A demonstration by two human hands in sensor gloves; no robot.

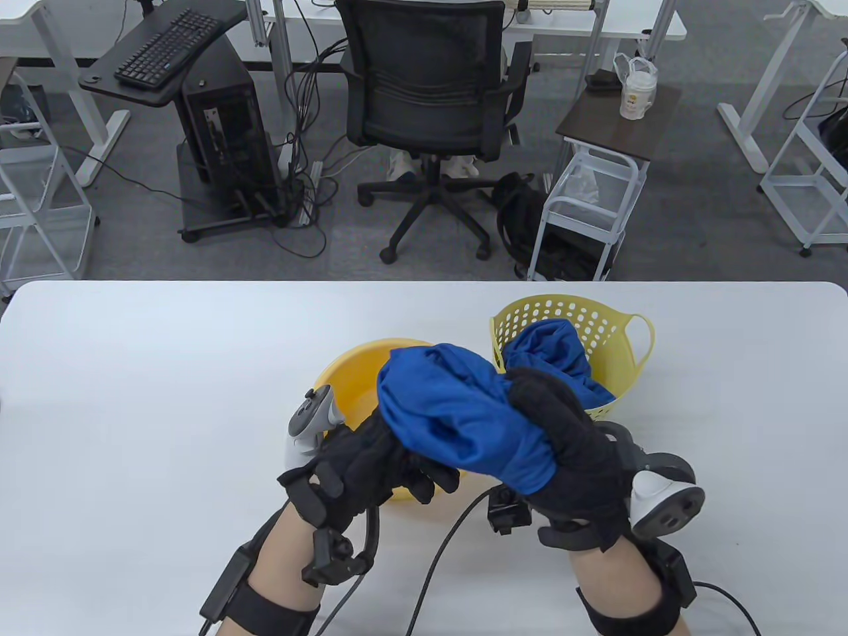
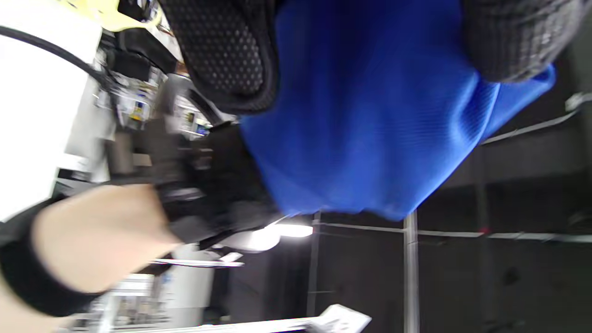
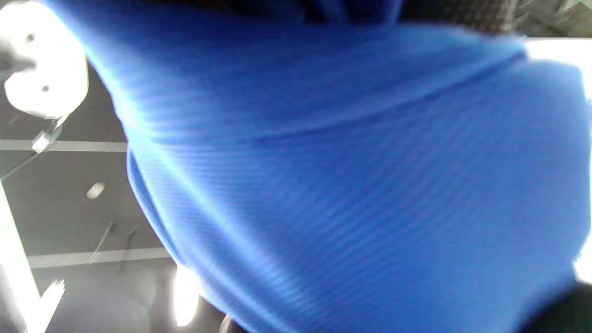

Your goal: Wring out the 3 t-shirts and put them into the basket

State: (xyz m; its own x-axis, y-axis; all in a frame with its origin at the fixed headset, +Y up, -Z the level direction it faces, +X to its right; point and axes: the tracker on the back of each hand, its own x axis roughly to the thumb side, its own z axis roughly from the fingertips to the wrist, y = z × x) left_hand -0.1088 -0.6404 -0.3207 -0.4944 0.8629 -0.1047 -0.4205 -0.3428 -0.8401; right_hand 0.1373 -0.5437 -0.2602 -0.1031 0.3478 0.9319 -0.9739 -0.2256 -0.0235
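Observation:
A bunched blue t-shirt (image 1: pixel 457 411) is held above the table between both hands. My left hand (image 1: pixel 377 464) grips its left end from below, fingers curled into the cloth. My right hand (image 1: pixel 563 437) wraps over its right end. The same blue cloth (image 2: pixel 370 115) fills the left wrist view and the blue shirt (image 3: pixel 347 185) fills the right wrist view. Behind the shirt stands a yellow basin (image 1: pixel 351 384), mostly hidden. To the right stands a pale yellow perforated basket (image 1: pixel 596 324) with blue cloth (image 1: pixel 556 351) inside it.
The white table (image 1: pixel 132 411) runs wide to the left and right of the hands. Cables (image 1: pixel 450 536) trail from the gloves across the front. Beyond the far edge stand an office chair (image 1: pixel 424 99) and a small white cart (image 1: pixel 589 199).

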